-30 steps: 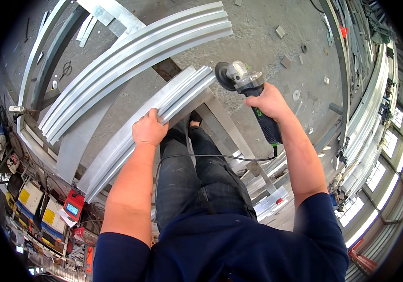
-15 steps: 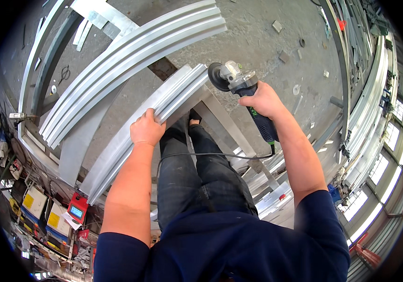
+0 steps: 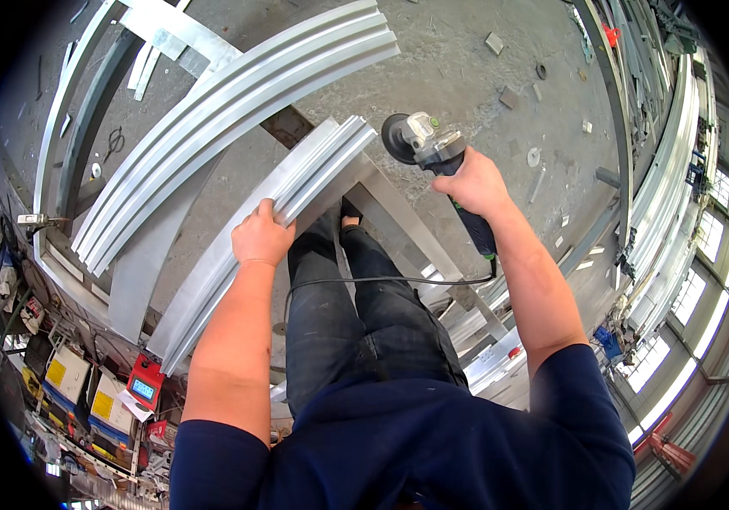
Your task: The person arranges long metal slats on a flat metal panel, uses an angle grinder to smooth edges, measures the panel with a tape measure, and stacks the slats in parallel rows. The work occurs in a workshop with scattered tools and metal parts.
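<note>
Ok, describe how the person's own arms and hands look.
The left sleeve and right sleeve are short and dark navy blue, with no markings visible. Below them, the left arm and right arm are bare; the left hand and right hand are ungloved.

We note a black grinder [image 3: 475, 228] with silver-grey head [image 3: 421, 134] towards one o'clock, a silver profile [image 3: 309, 176] striped lengthwise towards eleven, a navy shirt [image 3: 398, 433] at six, and a red device [image 3: 148, 370] with pale-blue screen [image 3: 143, 389] at eight.
</note>
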Tool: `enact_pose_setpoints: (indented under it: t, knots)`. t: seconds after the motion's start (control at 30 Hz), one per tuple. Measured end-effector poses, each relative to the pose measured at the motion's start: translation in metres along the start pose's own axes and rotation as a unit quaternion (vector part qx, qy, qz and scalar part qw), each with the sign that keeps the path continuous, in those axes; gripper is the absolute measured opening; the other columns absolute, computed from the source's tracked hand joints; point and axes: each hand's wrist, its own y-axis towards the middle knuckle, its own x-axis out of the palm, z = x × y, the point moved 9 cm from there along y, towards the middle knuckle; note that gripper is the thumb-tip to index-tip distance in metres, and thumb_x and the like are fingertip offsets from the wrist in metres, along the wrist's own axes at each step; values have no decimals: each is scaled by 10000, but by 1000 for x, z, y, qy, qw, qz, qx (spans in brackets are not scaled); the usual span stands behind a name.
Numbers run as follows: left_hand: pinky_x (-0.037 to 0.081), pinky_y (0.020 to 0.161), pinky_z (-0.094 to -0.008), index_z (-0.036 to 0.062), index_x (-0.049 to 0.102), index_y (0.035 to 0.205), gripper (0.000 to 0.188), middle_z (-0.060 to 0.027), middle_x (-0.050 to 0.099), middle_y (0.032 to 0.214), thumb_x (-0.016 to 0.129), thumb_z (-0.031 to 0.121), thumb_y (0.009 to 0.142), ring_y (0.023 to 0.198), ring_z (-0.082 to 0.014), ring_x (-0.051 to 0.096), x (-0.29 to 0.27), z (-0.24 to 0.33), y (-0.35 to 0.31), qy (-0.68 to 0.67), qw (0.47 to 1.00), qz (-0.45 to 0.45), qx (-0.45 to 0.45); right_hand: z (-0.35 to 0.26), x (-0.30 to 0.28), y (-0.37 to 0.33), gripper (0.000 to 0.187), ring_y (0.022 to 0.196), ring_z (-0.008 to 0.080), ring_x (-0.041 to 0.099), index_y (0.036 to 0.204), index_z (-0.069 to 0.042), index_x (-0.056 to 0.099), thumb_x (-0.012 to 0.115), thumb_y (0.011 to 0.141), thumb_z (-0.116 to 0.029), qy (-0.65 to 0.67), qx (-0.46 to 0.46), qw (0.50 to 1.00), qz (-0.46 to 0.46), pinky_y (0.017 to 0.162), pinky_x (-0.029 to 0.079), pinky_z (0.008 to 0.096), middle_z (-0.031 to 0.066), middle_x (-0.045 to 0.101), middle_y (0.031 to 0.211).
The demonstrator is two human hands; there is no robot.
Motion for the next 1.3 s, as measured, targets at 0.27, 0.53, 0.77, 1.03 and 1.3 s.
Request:
enact_pose_setpoints:
  t: [0.27,0.53,0.77,1.03,1.3]
  knots:
    - [547,719,-430,131,570,992,392,-95,713,905,725,402,755,829,-297,700,-2,1,-1,-1,1000,-1,0,-6,5,-3,521,861,337,692,990,44,640,752,614,-299,18,-2,1000,-24,781,531,394,209,700,890]
    - [549,708,-438,138,578,1031,408,-106,712,899,714,418,767,806,-313,700,1,1,-2,7,1000,10,-4,4,5,9,518,868,332,691,980,46,645,746,611,-304,15,-16,999,-45,776,529,392,206,701,889]
    - [548,702,-442,149,578,1059,426,-112,711,876,710,439,776,799,-319,701,1,1,-2,21,1000,11,-14,39,-10,2,530,831,307,686,997,50,640,755,612,-295,48,23,998,-18,756,523,381,199,696,884]
    - [548,714,-472,145,597,1121,500,-155,716,853,699,496,780,796,-365,697,1,-1,-2,17,1000,25,-10,65,28,-31,377,685,141,566,963,17,592,790,686,-143,335,39,941,-43,635,480,321,55,602,787]
    - [541,783,-462,118,580,1183,548,-171,712,951,725,435,760,896,-364,687,-8,0,-2,-6,1000,-20,-17,77,52,-54,363,597,138,570,951,13,588,794,695,-141,418,78,903,-63,548,469,310,65,613,772]
